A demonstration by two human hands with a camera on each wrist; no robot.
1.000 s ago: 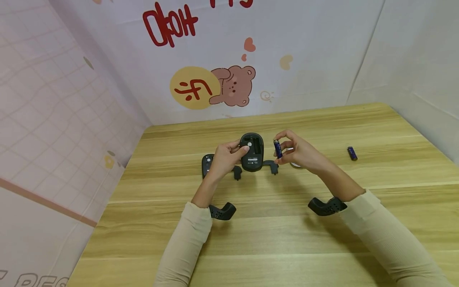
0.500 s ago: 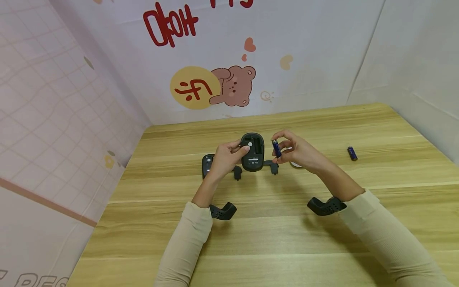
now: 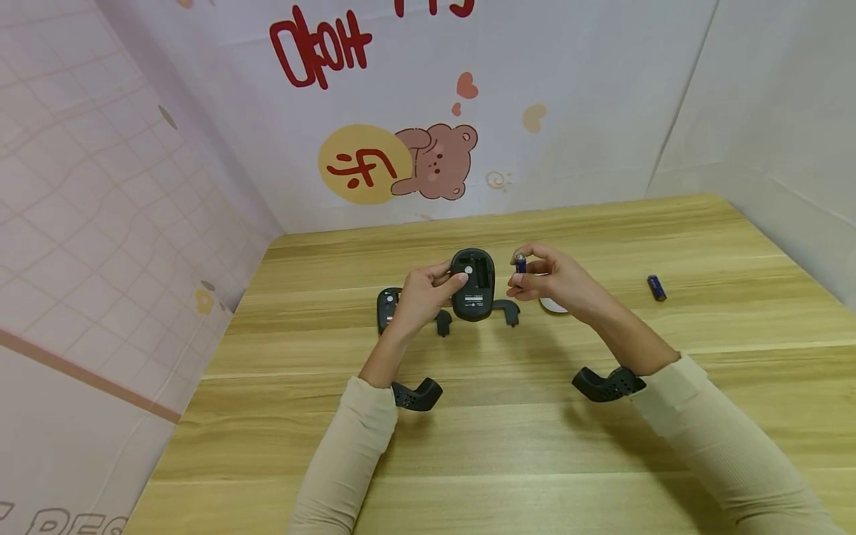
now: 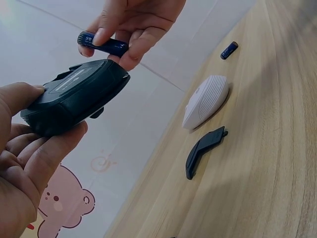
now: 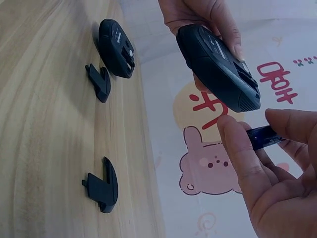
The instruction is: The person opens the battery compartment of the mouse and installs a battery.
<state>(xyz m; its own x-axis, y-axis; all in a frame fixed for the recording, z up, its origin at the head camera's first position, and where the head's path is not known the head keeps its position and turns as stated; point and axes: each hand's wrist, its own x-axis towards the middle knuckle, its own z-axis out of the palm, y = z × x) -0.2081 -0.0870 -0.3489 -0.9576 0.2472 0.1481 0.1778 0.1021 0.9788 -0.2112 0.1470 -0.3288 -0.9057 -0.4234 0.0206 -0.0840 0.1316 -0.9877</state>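
Note:
My left hand (image 3: 426,293) grips a black computer mouse (image 3: 473,305), underside up, its thumb on the base beside an open battery slot. To its right, my right hand (image 3: 558,282) pinches a dark blue battery (image 3: 521,264) between thumb and fingers, a short gap away from the mouse. In the left wrist view the battery (image 4: 103,43) is above the mouse (image 4: 74,96), not touching it. The right wrist view shows the mouse (image 5: 218,69) raised above the table, with the battery (image 5: 264,137) partly covered by fingers.
A second black mouse (image 3: 386,308) lies upturned behind my left hand. Two black covers (image 3: 443,323) (image 5: 101,191) rest on the table. A white mouse (image 4: 207,100) lies partly hidden by my right hand in the head view. Another blue battery (image 3: 657,287) lies at the right.
The battery in my right hand has turned more end-on to the head view as the fingers shifted round it. My left hand and the mouse have hardly moved.

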